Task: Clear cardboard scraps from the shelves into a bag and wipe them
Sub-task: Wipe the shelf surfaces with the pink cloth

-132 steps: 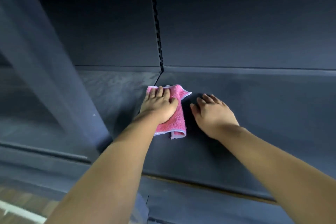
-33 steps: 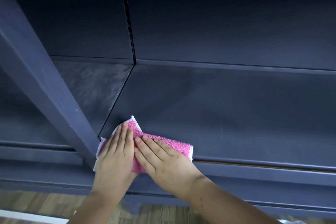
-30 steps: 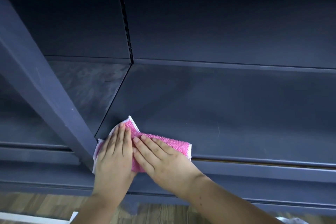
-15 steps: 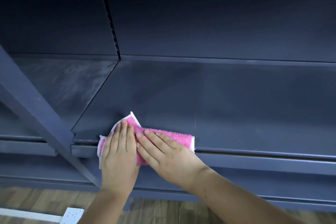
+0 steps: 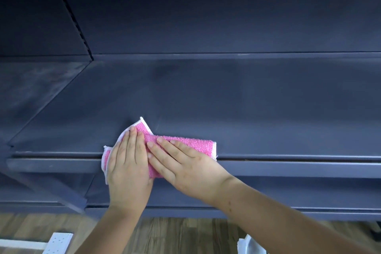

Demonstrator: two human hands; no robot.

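At the front lip of the dark shelf (image 5: 247,109), both the left hand (image 5: 127,163) and right hand (image 5: 185,163) lay flat and open on the pink cloth (image 5: 191,143), gripping nothing, seemingly pressing it down to wipe; no cardboard scraps showed

Cloth (image 5: 185,144) on shelf (image 5: 268,121) front edge

wood floor (image 5: 185,235) below | white power strip (image 5: 56,245) bottom left | white object (image 5: 248,246) bottom right
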